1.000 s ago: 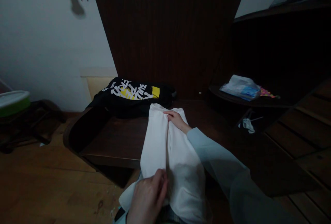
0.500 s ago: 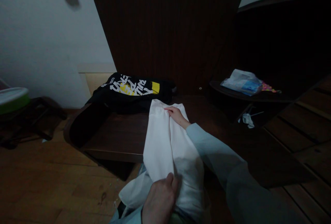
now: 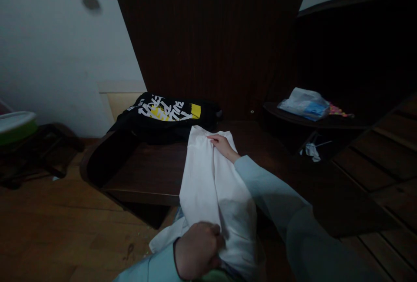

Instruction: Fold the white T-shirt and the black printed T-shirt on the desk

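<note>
Cloth, white, held at 2 ends across the table's front edge.
I see my left hand fisted on its near end; my right hand pinches its far end near a black printed shirt at the back edge.

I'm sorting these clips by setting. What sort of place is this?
Likely a room in a home: a dark wooden low table bearing a white cloth garment and a black printed T-shirt, and a wooden plank floor.

White garment, folded lengthwise, draped off dark table's front edge.
</note>
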{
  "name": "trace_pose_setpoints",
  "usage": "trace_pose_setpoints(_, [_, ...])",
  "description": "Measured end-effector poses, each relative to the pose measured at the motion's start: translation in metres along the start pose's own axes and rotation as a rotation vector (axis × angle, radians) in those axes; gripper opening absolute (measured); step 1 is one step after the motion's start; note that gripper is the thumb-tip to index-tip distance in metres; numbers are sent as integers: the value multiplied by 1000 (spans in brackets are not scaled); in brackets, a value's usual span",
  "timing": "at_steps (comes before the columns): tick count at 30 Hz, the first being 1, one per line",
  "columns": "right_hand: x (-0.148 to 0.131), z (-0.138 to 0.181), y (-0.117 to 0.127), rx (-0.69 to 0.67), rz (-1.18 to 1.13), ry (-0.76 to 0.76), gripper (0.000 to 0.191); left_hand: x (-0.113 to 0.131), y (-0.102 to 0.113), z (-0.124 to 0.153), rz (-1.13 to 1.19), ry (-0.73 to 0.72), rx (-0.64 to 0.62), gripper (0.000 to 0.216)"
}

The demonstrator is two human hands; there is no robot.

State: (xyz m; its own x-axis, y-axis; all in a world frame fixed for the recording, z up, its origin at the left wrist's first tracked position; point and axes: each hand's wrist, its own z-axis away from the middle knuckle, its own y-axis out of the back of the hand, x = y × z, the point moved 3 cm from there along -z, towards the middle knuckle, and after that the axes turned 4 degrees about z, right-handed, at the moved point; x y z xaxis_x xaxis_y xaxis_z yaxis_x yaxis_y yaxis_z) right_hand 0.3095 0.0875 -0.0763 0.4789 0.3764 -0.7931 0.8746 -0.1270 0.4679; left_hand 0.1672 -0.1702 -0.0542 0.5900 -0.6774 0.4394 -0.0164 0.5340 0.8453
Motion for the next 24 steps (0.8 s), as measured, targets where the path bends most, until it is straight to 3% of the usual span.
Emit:
trace_pose_setpoints(3, [-4, 1, 0, -22, 22, 26, 33, 4, 27, 7, 173, -139, 134, 25])
trace_pose_setpoints(6, [-12, 4, 0, -67, 99, 62, 32, -18, 60, 7, 314, -111, 379, 29])
trace_pose_setpoints(10, [-20, 8, -1, -125, 201, 80, 31, -88, 105, -12, 277, 106, 803, 29])
trace_pose_setpoints(13, [-20, 10, -3, -139, 269, 73, 34, -144, 127, -37, 260, 337, 911, 36])
trace_pose_setpoints(17, [-20, 11, -5, -170, 330, 102, 36, -182, 139, -69, 354, 378, 938, 54])
trace_pose_setpoints(24, [-19, 12, -2, -166, 315, 83, 37, -189, 133, -88, 428, 236, 1190, 51])
